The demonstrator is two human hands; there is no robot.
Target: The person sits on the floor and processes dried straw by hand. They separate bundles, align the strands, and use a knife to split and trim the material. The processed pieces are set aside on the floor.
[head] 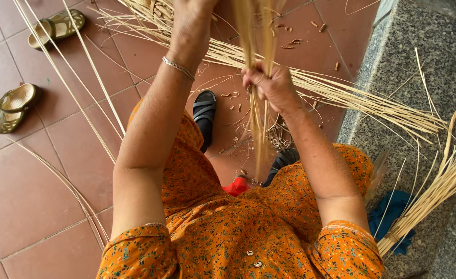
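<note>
Both hands [228, 57] grip one hanging straw bundle [259, 119].

The right hand [270, 85] is gripping a hanging bundle of pale cane strips [259, 124] — the left hand [189, 26] is clutching it higher up — above red floor tiles [26, 196] strewn with loose strips [352, 95].

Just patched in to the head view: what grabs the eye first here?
Dead centre, the right hand is shut on a bundle of pale reed strips hanging down, while the left hand is raised at the top edge. More long reeds fan across the red tile floor, with olive sandals at the left.
</note>
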